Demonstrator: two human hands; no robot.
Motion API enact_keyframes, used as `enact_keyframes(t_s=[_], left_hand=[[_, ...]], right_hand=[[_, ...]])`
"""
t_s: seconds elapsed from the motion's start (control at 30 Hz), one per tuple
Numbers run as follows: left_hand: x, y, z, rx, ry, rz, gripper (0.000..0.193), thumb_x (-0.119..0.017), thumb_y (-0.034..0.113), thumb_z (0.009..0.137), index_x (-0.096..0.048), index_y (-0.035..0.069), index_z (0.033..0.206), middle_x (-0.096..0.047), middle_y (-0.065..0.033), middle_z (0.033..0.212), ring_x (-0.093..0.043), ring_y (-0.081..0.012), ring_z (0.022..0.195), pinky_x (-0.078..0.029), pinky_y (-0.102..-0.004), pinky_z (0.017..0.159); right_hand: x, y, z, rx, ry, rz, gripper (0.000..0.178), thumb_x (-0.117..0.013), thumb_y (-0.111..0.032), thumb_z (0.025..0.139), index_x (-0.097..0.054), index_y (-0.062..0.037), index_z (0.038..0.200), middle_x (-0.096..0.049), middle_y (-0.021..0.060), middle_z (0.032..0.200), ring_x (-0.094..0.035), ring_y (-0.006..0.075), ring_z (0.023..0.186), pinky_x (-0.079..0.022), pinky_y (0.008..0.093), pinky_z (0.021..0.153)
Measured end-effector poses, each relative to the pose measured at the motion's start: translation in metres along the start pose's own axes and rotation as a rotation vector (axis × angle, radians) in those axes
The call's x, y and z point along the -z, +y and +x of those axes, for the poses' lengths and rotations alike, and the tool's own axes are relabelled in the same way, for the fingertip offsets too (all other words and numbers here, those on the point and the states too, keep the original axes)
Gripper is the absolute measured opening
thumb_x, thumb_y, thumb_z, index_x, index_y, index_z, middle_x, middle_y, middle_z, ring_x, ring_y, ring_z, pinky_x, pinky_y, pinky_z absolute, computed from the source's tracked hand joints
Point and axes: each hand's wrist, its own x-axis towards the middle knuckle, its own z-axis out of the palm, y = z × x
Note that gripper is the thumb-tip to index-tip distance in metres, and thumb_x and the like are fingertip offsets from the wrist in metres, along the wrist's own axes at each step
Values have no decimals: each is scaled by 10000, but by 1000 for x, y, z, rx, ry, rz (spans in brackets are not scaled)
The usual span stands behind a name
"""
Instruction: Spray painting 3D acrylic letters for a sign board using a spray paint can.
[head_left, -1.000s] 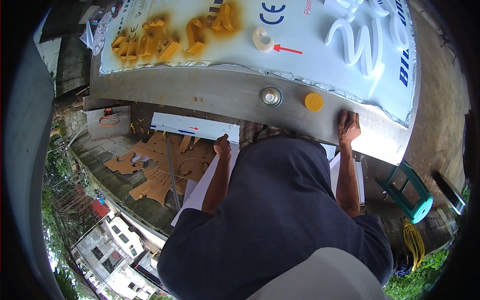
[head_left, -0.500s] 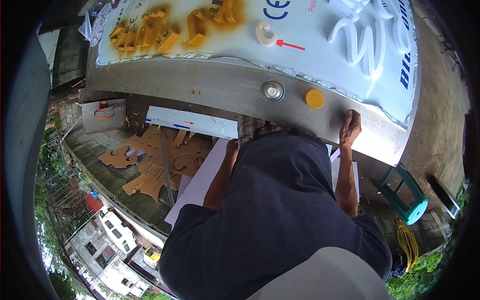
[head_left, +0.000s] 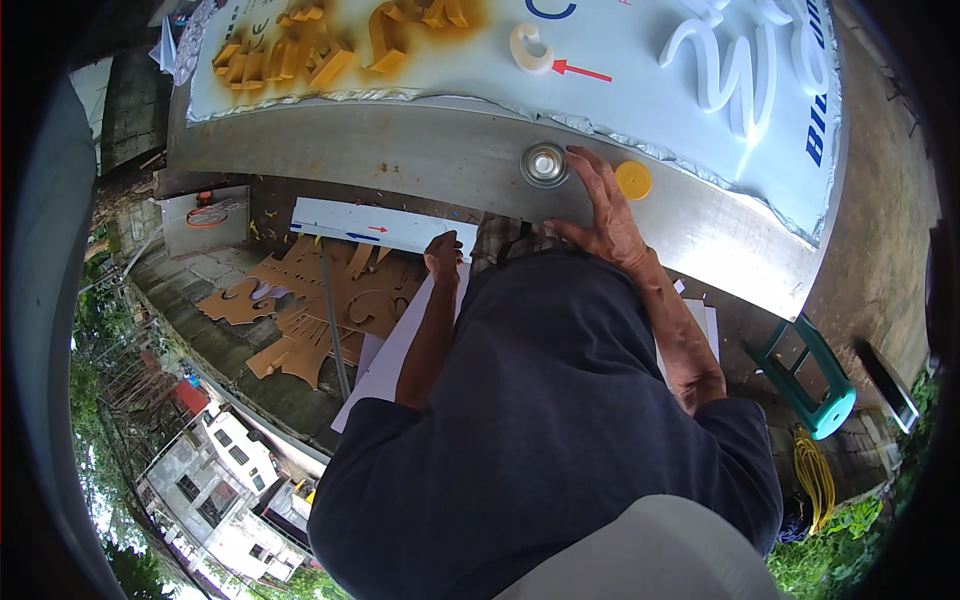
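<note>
My right hand point(head_left: 605, 215) reaches over the table's near edge, fingers apart and thumb spread. Its fingertips are beside the right rim of a spray can point(head_left: 545, 165), which stands upright and uncapped; whether they touch it I cannot tell. Just right of the fingers lies a round yellow cap point(head_left: 633, 181). My left hand point(head_left: 443, 257) is lower, at the left of my body, next to a white strip point(head_left: 375, 229). Its fingers are loosely bent and slightly apart, and I see nothing in them.
A metal-edged table point(head_left: 300, 140) carries a foil-edged white board point(head_left: 620, 110). On the board are gold-sprayed letters point(head_left: 385, 45), a cream C-shaped piece point(head_left: 530, 50) and white letters point(head_left: 720, 80). Brown cut-out sheets point(head_left: 320, 310) lie below left; a green stool point(head_left: 815, 385) stands right.
My right hand has moved left from the table's edge to the spray can, and its fingers have spread. My left hand has risen from beside my body. The view has shifted slightly.
</note>
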Motion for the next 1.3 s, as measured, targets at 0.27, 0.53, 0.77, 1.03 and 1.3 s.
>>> enact_keyframes(t_s=[0.27, 0.53, 0.77, 1.03, 1.3], left_hand=[[-2, 33, 26, 84, 30, -147, 370, -634, 361, 963, -682, 18, 1092, -665, -72, 818, -575, -143, 603, -431, -294, 483], [-14, 55, 59, 112, 22, -502, 805, -425, 786, 929, -629, 43, 1160, -667, -107, 890, -620, -219, 674, -468, -365, 548], [-2, 51, 61, 124, -30, -455, 778, -404, 773, 944, -624, 51, 1129, -660, -90, 815, -620, -204, 663, -488, -362, 537], [-6, 62, 48, 101, 1, -583, 821, -397, 786, 938, -597, 59, 1262, -662, -86, 914, -624, -206, 738, -473, -346, 545], [-52, 58, 42, -93, 112, -370, 1029, -407, 790, 925, -371, -66, 1493, -518, -259, 1407, -676, -371, 1049, -637, -418, 670]], right_hand=[[-46, 18, 22, -135, 57, -82, 861, -874, -175, 746, -404, -58, 1458, -532, 190, 1382, -519, 394, 1282, -453, 468, 1066], [-56, 16, 16, -207, 141, 42, 808, -876, -222, 745, -451, -53, 1411, -579, 185, 1259, -595, 362, 1176, -482, 445, 1004], [-70, 18, 26, -245, 177, 14, 807, -893, -238, 731, -458, -34, 1379, -603, 174, 1250, -630, 322, 1138, -495, 422, 990], [-64, 36, 32, -201, 106, 57, 772, -878, -226, 744, -454, -38, 1361, -629, 177, 1218, -641, 355, 1127, -504, 425, 981], [-46, 56, 35, -147, -123, 164, 799, -875, -246, 739, -429, -76, 1380, -564, 171, 1306, -571, 386, 1224, -492, 456, 1020]])
